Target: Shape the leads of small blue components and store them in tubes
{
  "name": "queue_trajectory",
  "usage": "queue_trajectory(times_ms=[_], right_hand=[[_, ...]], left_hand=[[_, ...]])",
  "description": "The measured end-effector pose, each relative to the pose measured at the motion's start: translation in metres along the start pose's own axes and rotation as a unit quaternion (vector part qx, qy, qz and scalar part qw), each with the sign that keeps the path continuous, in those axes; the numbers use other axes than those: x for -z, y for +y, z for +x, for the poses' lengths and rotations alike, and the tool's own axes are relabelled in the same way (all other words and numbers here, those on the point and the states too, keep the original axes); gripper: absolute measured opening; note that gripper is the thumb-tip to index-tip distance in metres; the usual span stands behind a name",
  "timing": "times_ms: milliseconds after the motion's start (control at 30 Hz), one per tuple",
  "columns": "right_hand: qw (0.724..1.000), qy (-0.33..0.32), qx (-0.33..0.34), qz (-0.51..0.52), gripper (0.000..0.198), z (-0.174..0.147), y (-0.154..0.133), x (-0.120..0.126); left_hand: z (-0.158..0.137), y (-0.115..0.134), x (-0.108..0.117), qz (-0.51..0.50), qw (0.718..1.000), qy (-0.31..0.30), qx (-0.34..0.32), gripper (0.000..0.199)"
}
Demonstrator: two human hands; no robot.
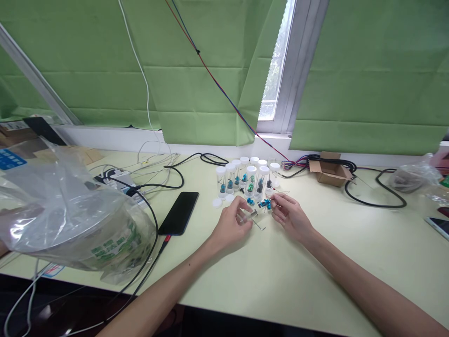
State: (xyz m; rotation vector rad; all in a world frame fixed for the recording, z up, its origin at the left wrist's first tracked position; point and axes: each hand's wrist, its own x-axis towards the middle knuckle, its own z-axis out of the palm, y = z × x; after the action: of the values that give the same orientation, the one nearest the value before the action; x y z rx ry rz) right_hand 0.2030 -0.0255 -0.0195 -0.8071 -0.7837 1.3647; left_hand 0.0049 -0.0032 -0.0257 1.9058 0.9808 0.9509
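Note:
My left hand (234, 222) is closed around what looks like a clear plastic vial (253, 213), mostly covered by the fingers. A thin metal rod (258, 225) with a bent tip sticks out beside it. Fingers pinched, my right hand (288, 213) is at a small cluster of shiny blue parts (265, 204); what lies between its fingertips is too small to make out. Another blue part (250, 201) lies between the hands. Just behind them, several clear vials (250, 180) with white caps stand upright, holding blue, green or black parts and thin rods.
Loose white caps (217, 203) lie left of the vials. A black phone (179, 213) on a charging cable and a bagged tub (115, 234) are at the left. At the back right sit an open cardboard box (329, 171) and black cable (375, 203). Another phone (438, 226) is far right.

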Motion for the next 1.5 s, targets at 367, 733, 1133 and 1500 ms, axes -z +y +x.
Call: queue_trajectory(times_ms=[367,733,1133,1500], right_hand=[[0.999,-0.034,-0.017,0.035,0.031,-0.001,-0.005,-0.003],[1.0,0.011,0.009,-0.01,0.035,0.002,0.001,-0.002],[0.998,0.041,0.052,-0.016,0.036,0.001,0.004,-0.004],[0.995,0.038,0.083,-0.049,0.036,-0.001,0.004,-0.006]], left_hand=[[-0.001,0.001,0.0,0.033,0.999,0.002,-0.013,0.024],[-0.005,0.001,0.0,0.136,0.989,-0.001,-0.049,0.023],[-0.006,0.001,0.0,0.151,0.987,-0.001,-0.064,0.023],[-0.008,0.002,-0.001,0.156,0.983,-0.004,-0.092,0.025]])
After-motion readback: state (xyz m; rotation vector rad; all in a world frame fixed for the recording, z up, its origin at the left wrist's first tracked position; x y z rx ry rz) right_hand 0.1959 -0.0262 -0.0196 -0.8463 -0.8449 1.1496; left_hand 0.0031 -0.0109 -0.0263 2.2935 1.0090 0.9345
